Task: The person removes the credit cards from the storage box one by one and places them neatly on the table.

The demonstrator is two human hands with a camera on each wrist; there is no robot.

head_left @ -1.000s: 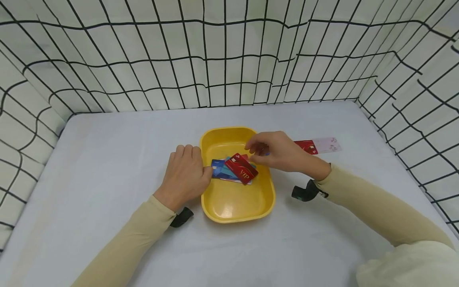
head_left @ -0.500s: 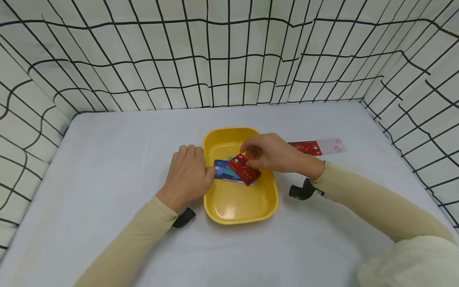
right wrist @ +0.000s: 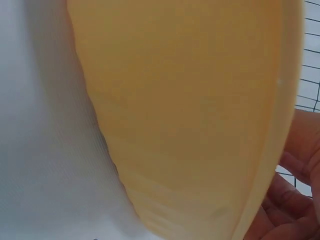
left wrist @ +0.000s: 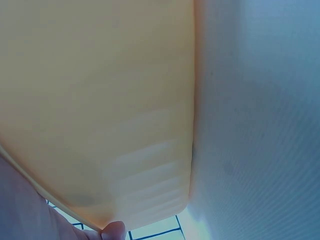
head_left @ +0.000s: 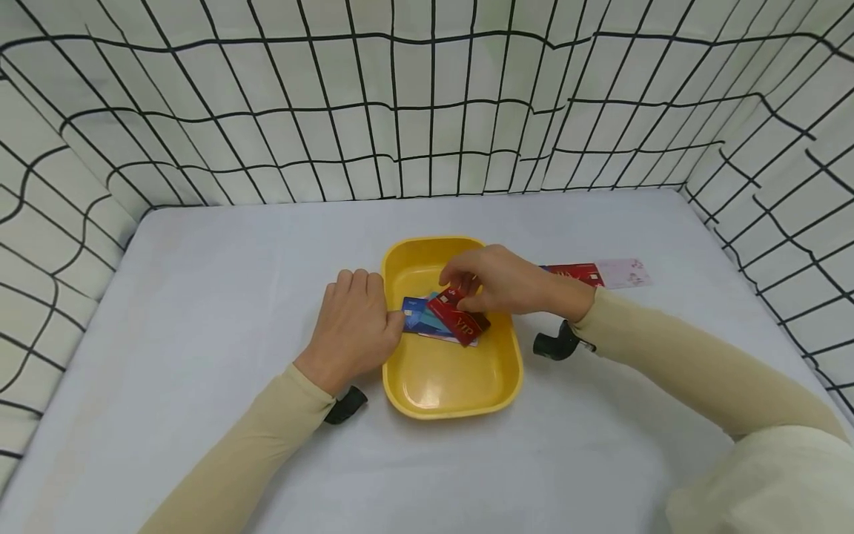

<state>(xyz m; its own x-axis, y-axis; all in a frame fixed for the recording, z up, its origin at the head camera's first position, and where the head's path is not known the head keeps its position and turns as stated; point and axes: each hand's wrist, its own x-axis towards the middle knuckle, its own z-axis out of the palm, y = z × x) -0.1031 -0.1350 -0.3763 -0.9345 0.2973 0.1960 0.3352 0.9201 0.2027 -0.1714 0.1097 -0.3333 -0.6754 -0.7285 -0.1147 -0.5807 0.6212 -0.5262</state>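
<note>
A yellow plastic basin stands on the white table. My left hand grips its left rim, the thumb hooked over the edge; one fingertip shows at the rim in the left wrist view. Inside lies a loose pile of bank cards: a red VIP card on top, a blue card at the left, others partly covered. Reaching over the right rim, my right hand pinches the red VIP card's upper part between thumb and curled fingers. In the right wrist view the basin wall hides most of that hand.
On the table right of the basin, another red card and a pale pink card lie in a row, partly behind my right hand. Black wire grid panels border the table at the back and both sides.
My right hand has moved left and down, its thumb coming onto the red VIP card. My left hand stays at the rim. The whole scene shifts slightly right in the head view.
</note>
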